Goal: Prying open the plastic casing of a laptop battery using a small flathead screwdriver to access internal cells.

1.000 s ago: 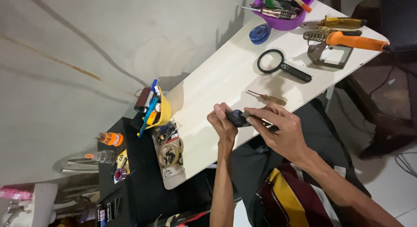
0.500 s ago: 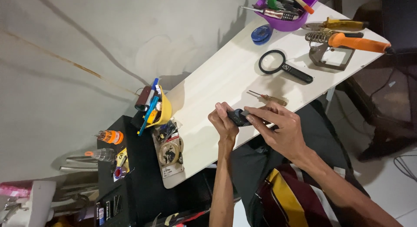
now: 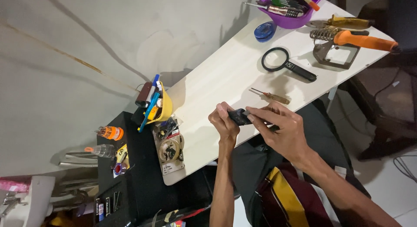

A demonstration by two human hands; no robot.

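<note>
At the near edge of the white worktop (image 3: 226, 75), the left hand (image 3: 224, 123) and right hand (image 3: 282, 130) hold a small dark gadget (image 3: 238, 117) between them, fingers clamped on it from both sides. A small screwdriver (image 3: 271, 96) lies just beyond, a magnifying glass (image 3: 286, 64) farther off.

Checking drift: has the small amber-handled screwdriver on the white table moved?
No. The small amber-handled screwdriver stays just below the black magnifying glass, same gap.
</note>
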